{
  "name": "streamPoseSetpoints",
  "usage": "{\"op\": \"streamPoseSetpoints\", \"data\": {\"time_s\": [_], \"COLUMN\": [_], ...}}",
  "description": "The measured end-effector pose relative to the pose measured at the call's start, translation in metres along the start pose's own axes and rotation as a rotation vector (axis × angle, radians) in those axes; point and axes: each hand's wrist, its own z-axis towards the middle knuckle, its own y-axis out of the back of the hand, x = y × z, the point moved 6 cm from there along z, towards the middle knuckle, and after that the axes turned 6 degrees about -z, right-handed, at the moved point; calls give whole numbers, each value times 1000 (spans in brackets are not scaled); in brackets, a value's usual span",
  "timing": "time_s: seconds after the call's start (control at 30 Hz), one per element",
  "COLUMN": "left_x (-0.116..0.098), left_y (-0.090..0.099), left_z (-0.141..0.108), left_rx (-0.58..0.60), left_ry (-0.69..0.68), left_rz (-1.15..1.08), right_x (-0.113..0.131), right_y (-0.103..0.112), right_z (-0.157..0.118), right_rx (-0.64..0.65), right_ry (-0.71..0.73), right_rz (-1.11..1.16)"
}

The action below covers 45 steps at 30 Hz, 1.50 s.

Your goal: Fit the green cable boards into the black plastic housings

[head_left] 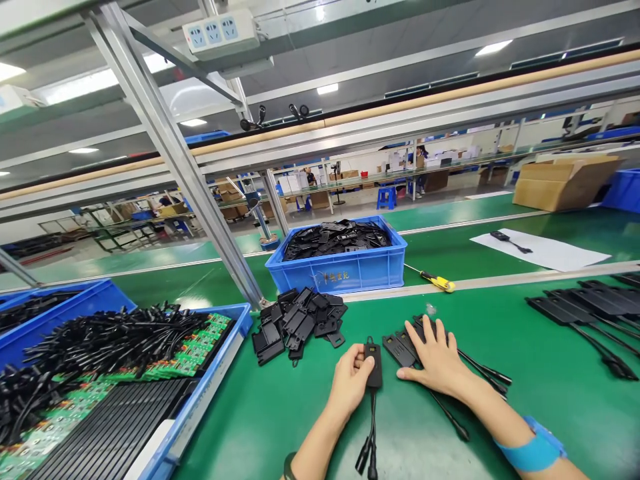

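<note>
My left hand (353, 380) has its thumb and fingers closed on a small black plastic case (373, 368), just above the green bench. Two short cables with round connectors (369, 455) trail from its near end. To the right, my right hand (440, 357) lies palm down with fingers spread over a group of similar cabled black cases (399, 349), partly hiding them. A pile of loose black housing pieces (303, 320) lies left of my hands. Several finished-looking cabled cases (590, 303) lie in an overlapping row at the far right.
A blue bin (340, 267) full of black parts stands behind the pile. At left, a blue tray (210, 387) holds green circuit boards (200, 343) with black cables. A yellow screwdriver (437, 281), white paper (560, 252) and cardboard box (560, 183) lie farther back. A metal post (170, 147) rises left.
</note>
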Motion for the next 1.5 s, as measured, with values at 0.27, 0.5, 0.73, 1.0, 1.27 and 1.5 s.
{"op": "streamPoseSetpoints", "data": {"time_s": [0.27, 0.5, 0.73, 1.0, 1.27, 1.5], "left_x": [1, -14, -11, -11, 15, 11], "left_y": [9, 14, -2, -8, 2, 0], "left_z": [3, -1, -7, -6, 7, 11], "left_rx": [-23, -48, 239, 295, 214, 186], "left_ry": [-15, -228, -217, -199, -372, -393], "left_rz": [212, 788, 823, 984, 1111, 1179], "right_x": [3, 4, -20, -47, -87, -270], "right_y": [-2, 0, 3, 10, 51, 98], "right_z": [-3, -7, -32, -45, -32, -6], "right_rx": [126, 102, -127, -124, -137, -103], "right_ry": [-117, -77, 207, 139, 9, -416], "right_rz": [0, -8, -9, -7, -142, -287]}}
